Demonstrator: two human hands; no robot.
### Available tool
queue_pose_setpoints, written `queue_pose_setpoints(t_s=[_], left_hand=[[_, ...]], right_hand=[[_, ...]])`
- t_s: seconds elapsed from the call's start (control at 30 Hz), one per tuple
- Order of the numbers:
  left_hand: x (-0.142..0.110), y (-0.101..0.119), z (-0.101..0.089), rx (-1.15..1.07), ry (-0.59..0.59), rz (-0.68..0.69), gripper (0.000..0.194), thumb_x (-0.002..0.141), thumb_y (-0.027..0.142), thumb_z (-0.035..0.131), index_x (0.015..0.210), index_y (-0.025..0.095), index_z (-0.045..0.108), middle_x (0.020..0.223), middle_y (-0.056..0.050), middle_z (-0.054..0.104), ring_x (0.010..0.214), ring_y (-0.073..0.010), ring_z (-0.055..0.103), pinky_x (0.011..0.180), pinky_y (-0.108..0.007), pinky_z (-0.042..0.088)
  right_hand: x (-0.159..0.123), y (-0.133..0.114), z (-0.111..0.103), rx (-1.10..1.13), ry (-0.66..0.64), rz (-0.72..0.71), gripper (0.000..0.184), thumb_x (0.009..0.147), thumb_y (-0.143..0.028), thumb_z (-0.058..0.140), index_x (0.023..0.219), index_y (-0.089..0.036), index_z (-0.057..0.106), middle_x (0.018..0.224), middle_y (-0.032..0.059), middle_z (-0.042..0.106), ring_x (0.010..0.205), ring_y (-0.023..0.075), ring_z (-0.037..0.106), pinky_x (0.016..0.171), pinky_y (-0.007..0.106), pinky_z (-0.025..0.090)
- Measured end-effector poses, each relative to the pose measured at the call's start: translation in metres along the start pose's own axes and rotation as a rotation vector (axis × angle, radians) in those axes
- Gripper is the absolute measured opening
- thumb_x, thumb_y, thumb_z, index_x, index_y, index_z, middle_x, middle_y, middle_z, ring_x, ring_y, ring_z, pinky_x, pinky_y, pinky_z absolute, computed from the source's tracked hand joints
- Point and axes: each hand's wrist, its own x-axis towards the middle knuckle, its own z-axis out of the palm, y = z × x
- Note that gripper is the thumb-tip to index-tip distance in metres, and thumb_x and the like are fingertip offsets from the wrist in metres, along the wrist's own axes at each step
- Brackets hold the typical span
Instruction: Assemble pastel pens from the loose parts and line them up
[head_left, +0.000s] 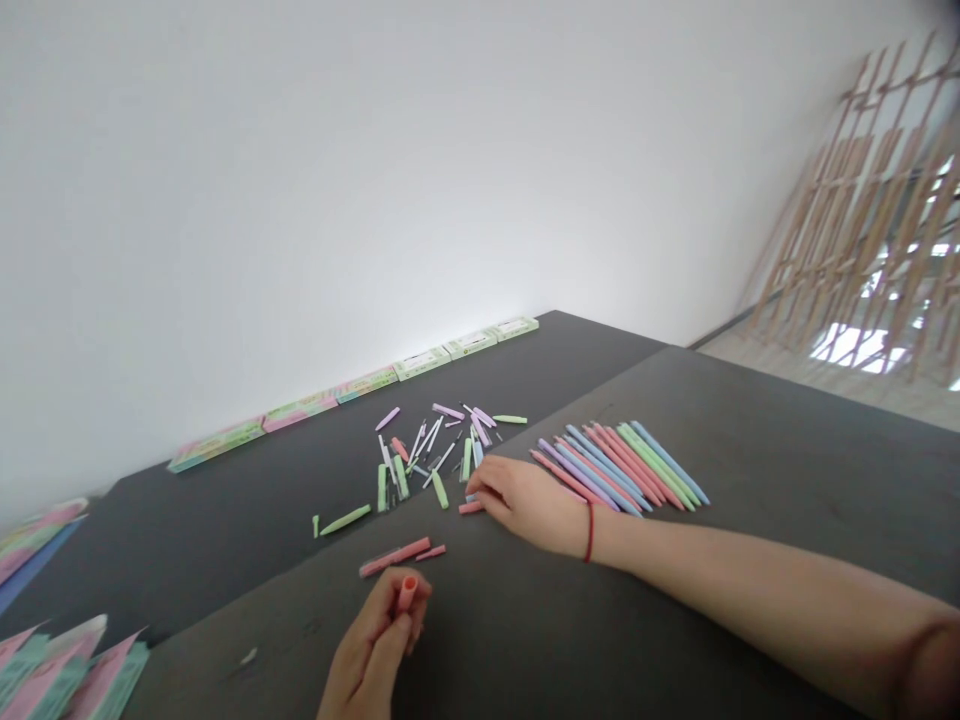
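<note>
My left hand (386, 640) is closed around a coral pen barrel (406, 594), its hollow end facing up. Just beyond it lie a coral pen part (394, 557) with a clear end and a smaller coral piece (431, 552). My right hand (517, 500), with a red string at the wrist, reaches to the near edge of a scatter of pen parts. Its fingers are bent together and pointing down; what they pinch, if anything, is hidden. A short coral piece (471, 507) shows beside those fingertips. White pen refills (426, 440) and green barrels (440, 490) lie farther off.
A row of pastel pens (622, 465) lies right of my right hand, under the forearm's far side. Flat printed boxes (367, 383) line the wall. Pink and green packets (82, 675) stand at the lower left. A green pen part (345, 520) lies apart on the dark table (262, 560).
</note>
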Motion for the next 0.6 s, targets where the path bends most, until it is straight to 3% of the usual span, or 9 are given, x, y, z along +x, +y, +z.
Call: queue_pose_setpoints(t_s=[0.1,0.23,0.4,0.6], left_hand=[[0.003,-0.002,-0.006,0.33,-0.026,0.075,0.025,0.09,0.041,0.041,0.083,0.022,0.056,0.069,0.002,0.055,0.063,-0.014,0.053,0.059,-0.023,0.043],[0.008,-0.009,-0.009,0.67,-0.035,0.282,0.019,0.09,0.036,0.044,0.097,0.025,0.058,0.089,-0.002,0.067,0.082,-0.0175,0.063,0.073,-0.027,0.049],[0.015,-0.01,-0.009,0.914,-0.03,0.539,0.018,0.09,0.034,0.046,0.091,0.024,0.061,0.094,-0.005,0.067,0.093,-0.0207,0.062,0.081,-0.033,0.05],[0.019,-0.01,-0.01,1.038,-0.041,0.583,0.016,0.089,0.031,0.048,0.09,0.023,0.061,0.091,-0.005,0.067,0.09,-0.0216,0.063,0.077,-0.036,0.051]], right_hand=[[0.003,0.009,0.003,-0.259,-0.105,0.008,0.015,0.09,-0.018,0.044,0.087,-0.014,0.059,0.09,0.0068,0.059,0.085,0.0173,0.055,0.075,0.028,0.041],[-0.001,0.007,0.011,-0.444,-0.17,-0.001,0.015,0.09,-0.02,0.044,0.089,-0.015,0.058,0.092,0.0072,0.058,0.086,0.0196,0.054,0.071,0.029,0.042],[-0.003,0.004,0.014,-0.532,-0.194,0.016,0.012,0.089,-0.02,0.046,0.091,-0.015,0.057,0.093,0.0082,0.057,0.089,0.021,0.053,0.068,0.029,0.043],[-0.003,0.002,0.015,-0.55,-0.181,0.025,0.007,0.087,-0.018,0.05,0.089,-0.016,0.056,0.093,0.0062,0.057,0.087,0.0211,0.054,0.064,0.029,0.044]])
